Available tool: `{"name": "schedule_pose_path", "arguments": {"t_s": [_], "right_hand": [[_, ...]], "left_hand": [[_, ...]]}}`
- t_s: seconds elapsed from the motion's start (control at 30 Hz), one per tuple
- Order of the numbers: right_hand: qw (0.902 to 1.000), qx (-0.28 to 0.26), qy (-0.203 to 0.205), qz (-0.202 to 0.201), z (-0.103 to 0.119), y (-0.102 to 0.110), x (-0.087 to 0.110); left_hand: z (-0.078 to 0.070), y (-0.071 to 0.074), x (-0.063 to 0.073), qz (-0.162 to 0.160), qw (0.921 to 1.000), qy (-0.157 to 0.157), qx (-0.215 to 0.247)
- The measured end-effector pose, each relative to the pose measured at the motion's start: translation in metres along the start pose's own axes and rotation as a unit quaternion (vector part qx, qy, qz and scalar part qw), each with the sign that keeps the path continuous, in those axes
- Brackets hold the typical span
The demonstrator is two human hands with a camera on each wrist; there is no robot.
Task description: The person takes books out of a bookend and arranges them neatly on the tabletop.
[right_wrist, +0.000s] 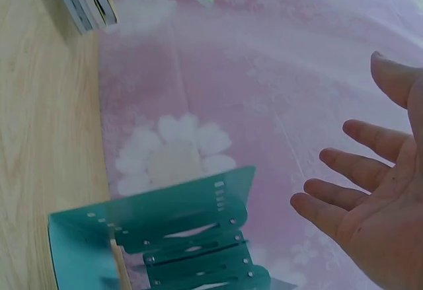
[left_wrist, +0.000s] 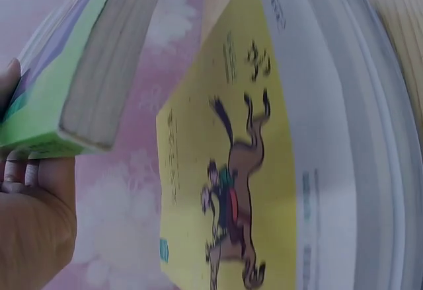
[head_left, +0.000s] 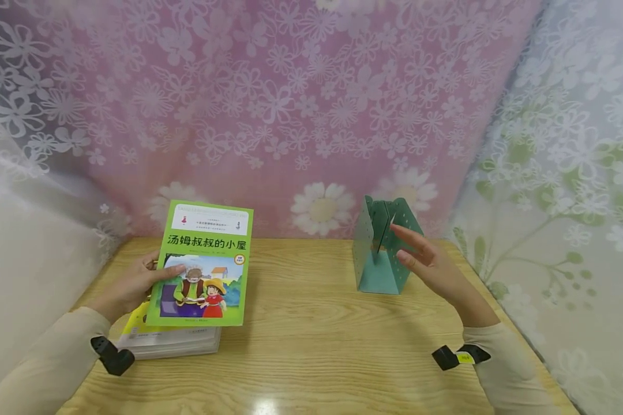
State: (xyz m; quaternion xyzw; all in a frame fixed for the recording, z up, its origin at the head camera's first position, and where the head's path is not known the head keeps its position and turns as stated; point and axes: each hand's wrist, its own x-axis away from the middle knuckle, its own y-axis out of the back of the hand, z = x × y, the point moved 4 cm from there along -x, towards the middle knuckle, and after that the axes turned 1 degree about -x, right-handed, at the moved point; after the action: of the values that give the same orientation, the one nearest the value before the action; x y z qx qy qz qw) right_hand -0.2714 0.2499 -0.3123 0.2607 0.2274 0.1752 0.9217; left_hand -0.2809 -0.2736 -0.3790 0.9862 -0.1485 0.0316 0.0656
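My left hand [head_left: 137, 282] grips a green picture book [head_left: 203, 265] by its left edge, thumb across the front cover. The book is upright, its illustrated cover facing me, raised over a stack of books [head_left: 176, 341] on the table's left. In the left wrist view the top book of that stack has a yellow cover [left_wrist: 231, 171] with a horse and rider. My right hand [head_left: 431, 268] hovers with fingers spread beside a teal metal bookend [head_left: 381, 279] and holds nothing. The right wrist view shows the bookend's perforated side [right_wrist: 178, 204] below those fingers.
The wooden table [head_left: 301, 346] runs up to a pink floral curtain [head_left: 291, 115] at the back. A pale curtain with leaf prints [head_left: 566, 202] hangs along the right side, and white fabric [head_left: 26, 230] hangs on the left.
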Motion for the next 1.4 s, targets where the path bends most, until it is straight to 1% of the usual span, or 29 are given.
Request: {"name": "schedule_pose_path", "arguments": {"t_s": [0.07,0.13,0.2,0.37,0.5,0.67,0.77,0.83,0.9,0.97,1.03,1.07,1.1,1.17,1.23,1.3,1.33,1.37,1.4], "right_hand": [[0.9998,0.016,-0.007,-0.004,-0.001,0.008,0.001],[0.9992,0.037,-0.012,-0.01,-0.001,0.014,0.002],[0.9984,0.052,-0.01,-0.018,-0.001,0.019,0.003],[0.9983,0.05,-0.01,-0.029,-0.001,0.029,0.005],[0.9981,0.051,-0.009,-0.033,0.001,0.034,0.006],[0.9982,0.049,-0.002,-0.034,0.002,0.036,0.008],[0.9981,0.05,-0.005,-0.035,0.001,0.036,0.008],[0.9981,0.051,-0.008,-0.033,0.001,0.036,0.009],[0.9981,0.053,-0.009,-0.031,0.0,0.036,0.009],[0.998,0.054,-0.009,-0.031,0.0,0.036,0.009],[0.9976,0.059,-0.011,-0.032,0.0,0.036,0.008],[0.9974,0.063,-0.014,-0.032,0.0,0.036,0.008],[0.9971,0.067,-0.015,-0.033,0.0,0.036,0.008],[0.9965,0.075,-0.017,-0.033,0.0,0.035,0.008],[0.996,0.082,-0.018,-0.032,-0.001,0.035,0.008],[0.9954,0.089,-0.016,-0.032,-0.002,0.035,0.007],[0.995,0.093,-0.017,-0.032,-0.002,0.035,0.007],[0.9948,0.096,-0.017,-0.032,-0.002,0.035,0.007],[0.9947,0.097,-0.018,-0.031,-0.002,0.036,0.006]], "left_hand": [[0.002,0.009,0.002,0.001,0.9999,0.009,0.01],[0.004,0.017,0.004,0.005,0.9997,0.01,0.02],[0.008,0.025,0.006,0.004,0.9996,0.017,0.02],[0.021,0.041,0.011,0.001,0.9992,0.04,0.005],[0.034,0.048,0.011,0.009,0.9981,0.061,0.001],[0.051,0.049,0.008,0.014,0.995,0.099,-0.006],[0.06,0.047,0.005,0.006,0.9926,0.118,-0.031],[0.063,0.047,0.004,-0.007,0.9898,0.131,-0.054],[0.064,0.047,0.002,-0.018,0.9867,0.139,-0.083],[0.063,0.048,0.002,-0.038,0.9819,0.14,-0.122],[0.06,0.049,0.003,-0.06,0.9751,0.135,-0.166],[0.059,0.05,0.003,-0.073,0.9695,0.13,-0.195],[0.056,0.05,0.004,-0.089,0.9621,0.124,-0.226],[0.051,0.048,0.007,-0.117,0.9416,0.113,-0.295],[0.046,0.046,0.009,-0.134,0.917,0.1,-0.362],[0.042,0.044,0.012,-0.143,0.8917,0.089,-0.42],[0.04,0.043,0.013,-0.145,0.8817,0.085,-0.441],[0.04,0.042,0.014,-0.145,0.8749,0.082,-0.455],[0.039,0.041,0.015,-0.144,0.8717,0.08,-0.461]]}}
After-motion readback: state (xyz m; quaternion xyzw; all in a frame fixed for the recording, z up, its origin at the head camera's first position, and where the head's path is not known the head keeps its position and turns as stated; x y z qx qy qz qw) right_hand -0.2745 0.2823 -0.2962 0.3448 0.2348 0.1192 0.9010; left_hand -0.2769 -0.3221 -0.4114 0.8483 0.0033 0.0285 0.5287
